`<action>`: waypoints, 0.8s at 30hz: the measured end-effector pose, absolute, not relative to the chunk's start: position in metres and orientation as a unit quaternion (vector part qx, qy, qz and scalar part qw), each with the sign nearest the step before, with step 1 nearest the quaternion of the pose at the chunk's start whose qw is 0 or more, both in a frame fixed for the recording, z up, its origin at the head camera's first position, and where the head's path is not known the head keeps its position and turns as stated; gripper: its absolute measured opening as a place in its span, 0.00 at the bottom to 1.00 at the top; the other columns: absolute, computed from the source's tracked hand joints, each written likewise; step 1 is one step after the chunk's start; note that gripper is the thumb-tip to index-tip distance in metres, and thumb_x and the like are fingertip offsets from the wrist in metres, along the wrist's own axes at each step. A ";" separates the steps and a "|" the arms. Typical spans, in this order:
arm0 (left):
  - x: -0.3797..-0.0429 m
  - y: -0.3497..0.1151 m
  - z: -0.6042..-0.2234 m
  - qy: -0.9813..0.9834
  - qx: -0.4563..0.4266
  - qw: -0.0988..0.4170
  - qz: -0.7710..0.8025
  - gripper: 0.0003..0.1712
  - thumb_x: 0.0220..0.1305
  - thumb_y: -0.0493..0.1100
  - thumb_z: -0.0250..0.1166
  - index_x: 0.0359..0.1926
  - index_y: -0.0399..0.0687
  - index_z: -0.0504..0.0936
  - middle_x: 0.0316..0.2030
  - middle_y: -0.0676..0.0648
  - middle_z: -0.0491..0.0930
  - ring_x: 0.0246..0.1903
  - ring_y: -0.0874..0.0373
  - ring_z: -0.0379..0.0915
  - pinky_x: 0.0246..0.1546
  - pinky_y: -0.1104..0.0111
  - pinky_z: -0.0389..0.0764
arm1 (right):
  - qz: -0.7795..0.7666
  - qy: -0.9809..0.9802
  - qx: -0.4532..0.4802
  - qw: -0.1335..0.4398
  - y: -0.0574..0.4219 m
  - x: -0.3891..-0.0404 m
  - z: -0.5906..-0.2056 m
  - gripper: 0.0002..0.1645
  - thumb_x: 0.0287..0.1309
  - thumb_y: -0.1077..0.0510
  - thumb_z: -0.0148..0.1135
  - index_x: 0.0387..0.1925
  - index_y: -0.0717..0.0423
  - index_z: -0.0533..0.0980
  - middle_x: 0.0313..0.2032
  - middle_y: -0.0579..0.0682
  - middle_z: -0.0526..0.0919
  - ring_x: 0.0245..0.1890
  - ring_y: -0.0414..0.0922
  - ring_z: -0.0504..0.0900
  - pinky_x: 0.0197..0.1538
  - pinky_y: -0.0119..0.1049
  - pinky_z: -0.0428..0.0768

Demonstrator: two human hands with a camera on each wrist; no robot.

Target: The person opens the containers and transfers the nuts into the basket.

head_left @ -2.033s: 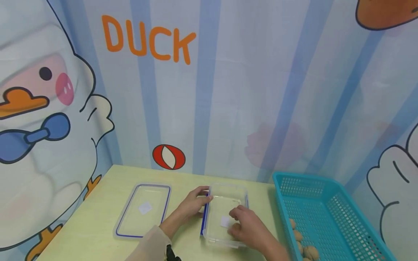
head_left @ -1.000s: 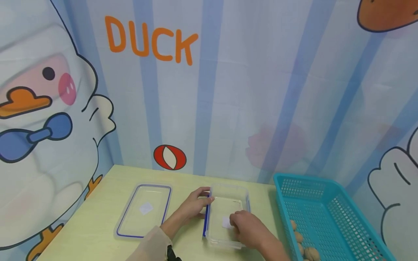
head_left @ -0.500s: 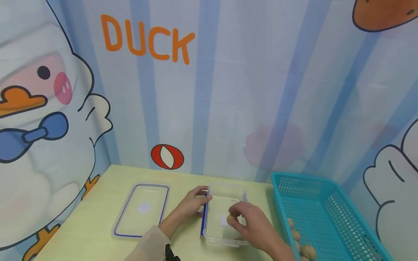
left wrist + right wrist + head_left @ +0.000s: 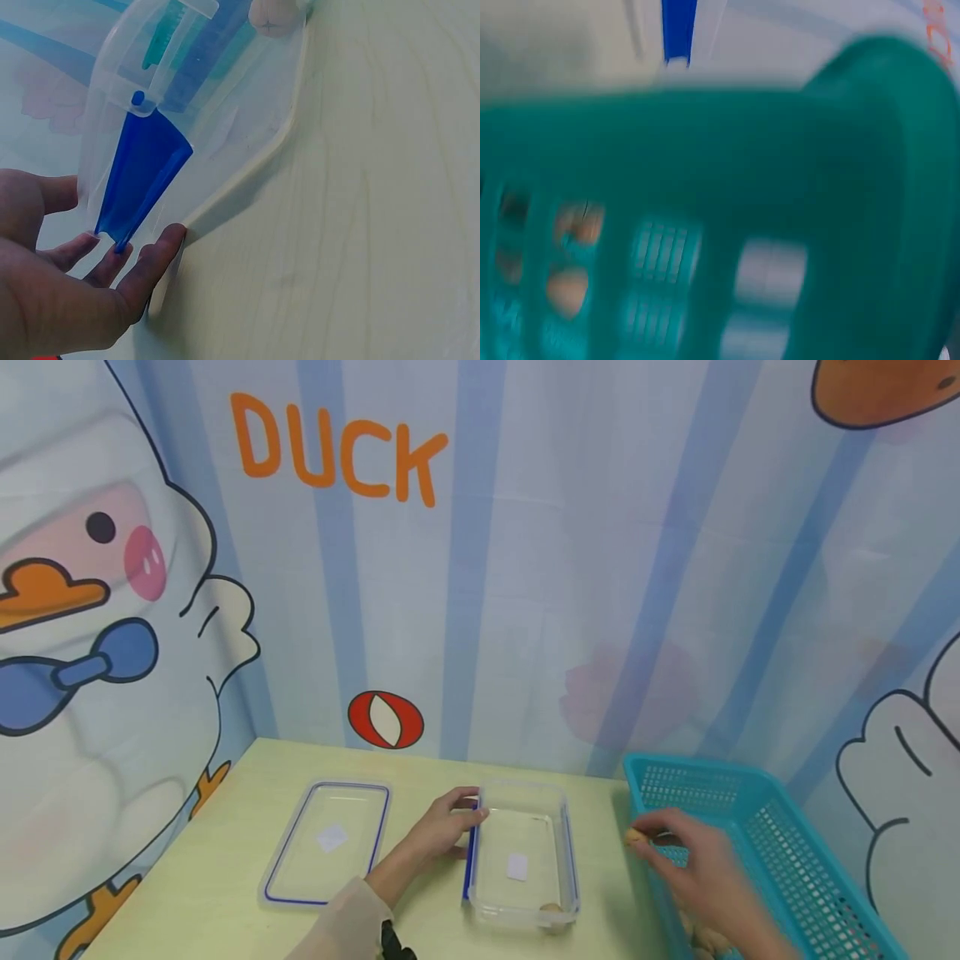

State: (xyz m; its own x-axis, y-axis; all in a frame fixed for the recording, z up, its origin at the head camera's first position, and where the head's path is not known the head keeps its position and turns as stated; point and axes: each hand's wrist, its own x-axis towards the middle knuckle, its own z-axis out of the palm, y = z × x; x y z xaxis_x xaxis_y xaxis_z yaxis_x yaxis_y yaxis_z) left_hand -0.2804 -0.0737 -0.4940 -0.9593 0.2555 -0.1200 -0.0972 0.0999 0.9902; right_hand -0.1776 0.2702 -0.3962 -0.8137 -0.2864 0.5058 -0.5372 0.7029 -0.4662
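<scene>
My left hand grips the left side of a clear plastic food container, thumb over the rim and fingers outside by its blue clip. One walnut lies in the container's near right corner, seen through the wall in the left wrist view. Above the left rim of a turquoise basket, my right hand pinches another walnut between thumb and fingers. The basket's wall fills the right wrist view, hiding that hand; walnuts show through its slots.
A clear lid with a blue seal lies flat on the pale yellow table, left of the container. More walnuts sit along the basket's left side, partly behind my right hand. A printed curtain stands behind the table.
Over the last half second my right hand has moved right, from above the container to the basket's left rim, carrying the walnut. Earlier it was down inside the container. My left hand stays put.
</scene>
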 end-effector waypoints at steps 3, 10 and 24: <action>-0.281 -0.074 -0.494 0.731 0.055 0.132 0.667 0.35 0.77 0.46 0.65 0.78 0.41 0.65 0.72 0.33 0.68 0.65 0.35 0.73 0.44 0.52 0.88 | 0.315 -0.910 0.192 0.189 0.294 -0.175 -0.397 0.12 0.67 0.59 0.73 0.49 0.45 0.84 0.44 0.38 0.87 0.44 0.37 0.86 0.44 0.36 0.88; -0.280 -0.073 -0.493 0.729 0.053 0.133 0.669 0.36 0.77 0.47 0.65 0.78 0.41 0.65 0.72 0.33 0.68 0.65 0.35 0.73 0.44 0.52 0.88 | 0.310 -0.939 0.082 0.121 0.333 -0.173 -0.409 0.17 0.74 0.43 0.66 0.54 0.47 0.83 0.47 0.43 0.87 0.48 0.42 0.86 0.48 0.33 0.86; -0.279 -0.073 -0.493 0.733 0.049 0.131 0.666 0.35 0.77 0.47 0.66 0.78 0.42 0.66 0.72 0.33 0.68 0.64 0.35 0.73 0.45 0.51 0.88 | 0.307 -0.950 0.023 0.046 0.355 -0.177 -0.426 0.30 0.72 0.35 0.63 0.58 0.54 0.81 0.49 0.48 0.87 0.51 0.51 0.86 0.52 0.41 0.87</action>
State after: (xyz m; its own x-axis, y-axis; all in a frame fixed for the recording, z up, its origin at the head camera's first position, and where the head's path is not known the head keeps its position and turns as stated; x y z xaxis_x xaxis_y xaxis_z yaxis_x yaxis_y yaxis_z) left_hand -0.2793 -0.0732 -0.4927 -0.9610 0.2460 -0.1263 -0.1020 0.1091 0.9888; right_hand -0.1767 0.3555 -0.4259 -0.9948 -0.0152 0.1011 -0.0715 0.8104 -0.5815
